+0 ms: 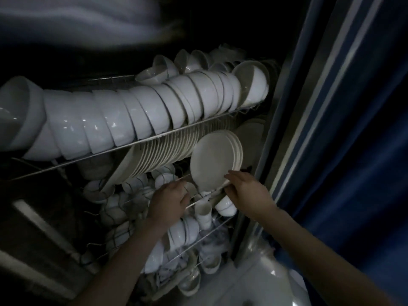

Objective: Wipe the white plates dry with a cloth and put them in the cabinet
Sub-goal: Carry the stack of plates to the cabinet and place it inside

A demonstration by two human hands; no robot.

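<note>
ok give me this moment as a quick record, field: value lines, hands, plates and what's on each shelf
right hand: gripping lower edge of the small plate stack
left hand: at the wire rack, grip unclear
upper shelf: row of nested white bowls
middle shelf: upright row of plates
lower shelf: cups and small bowls
cloth: none seen

A long row of nested white bowls (141, 111) fills the upper wire rack (123, 146), beside a blue curtain (353, 151).
</note>
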